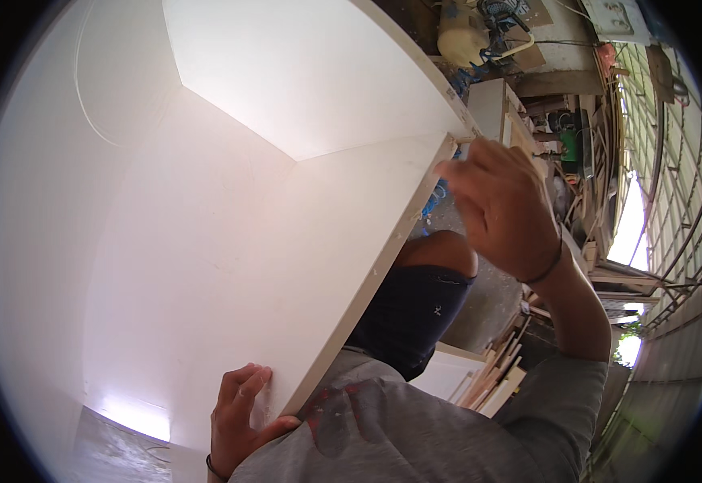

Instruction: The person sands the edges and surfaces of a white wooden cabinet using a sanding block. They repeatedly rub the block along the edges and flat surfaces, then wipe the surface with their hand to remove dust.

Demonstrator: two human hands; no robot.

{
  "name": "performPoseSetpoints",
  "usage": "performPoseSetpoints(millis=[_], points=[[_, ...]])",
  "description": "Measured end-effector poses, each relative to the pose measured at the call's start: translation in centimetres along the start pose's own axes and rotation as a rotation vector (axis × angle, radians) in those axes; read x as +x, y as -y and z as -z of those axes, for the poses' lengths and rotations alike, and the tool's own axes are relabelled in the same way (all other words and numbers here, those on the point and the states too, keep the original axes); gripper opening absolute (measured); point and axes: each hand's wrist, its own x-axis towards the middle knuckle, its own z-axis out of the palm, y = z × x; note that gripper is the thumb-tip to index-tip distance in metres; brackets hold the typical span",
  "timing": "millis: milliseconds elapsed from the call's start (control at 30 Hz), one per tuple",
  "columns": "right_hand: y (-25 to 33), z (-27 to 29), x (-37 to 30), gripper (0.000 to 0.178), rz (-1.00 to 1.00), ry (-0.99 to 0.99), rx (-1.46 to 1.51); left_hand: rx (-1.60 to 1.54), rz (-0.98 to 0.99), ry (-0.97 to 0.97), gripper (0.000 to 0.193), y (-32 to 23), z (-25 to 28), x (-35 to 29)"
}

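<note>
A large white cabinet-like box (pixel 230 241) of smooth panels fills the left and middle of the head view. Its nearer side panel has a pale bare edge (pixel 367 298) running diagonally from my lap up to a corner. At the lower end of that panel, my left hand (pixel 242 414) grips it, fingers on the inner face and thumb by the edge. Close to the upper corner, where two panels meet, my right hand (pixel 508 209) is raised with curled fingers, slightly blurred. Whatever it may hold is hidden.
A cream tank-like machine (pixel 462 36) stands at the far right top. Blue hose (pixel 435 197) lies on the floor behind the panel edge. Wood strips (pixel 500 378) are stacked near my right elbow. Tools and timber crowd the right side, below a lattice wall (pixel 673 153).
</note>
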Motion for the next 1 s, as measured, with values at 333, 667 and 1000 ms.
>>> performPoseSetpoints(millis=[333, 667, 1000], points=[[-4.1, -1.6, -9.9, 0.020, -0.600, -0.278, 1.286, 0.202, -0.325, 0.257, 0.066, -4.0, 1.0, 5.4], [-5.0, -5.9, -19.5, 0.026, -0.860, -0.477, 1.956, -0.155, -0.624, 0.000, 0.036, -11.2, -5.5, 24.3], [-4.8, -4.8, -16.7, 0.034, -0.818, -0.354, 1.813, -0.432, -0.702, 0.111, 0.030, -10.0, -6.3, 26.3]])
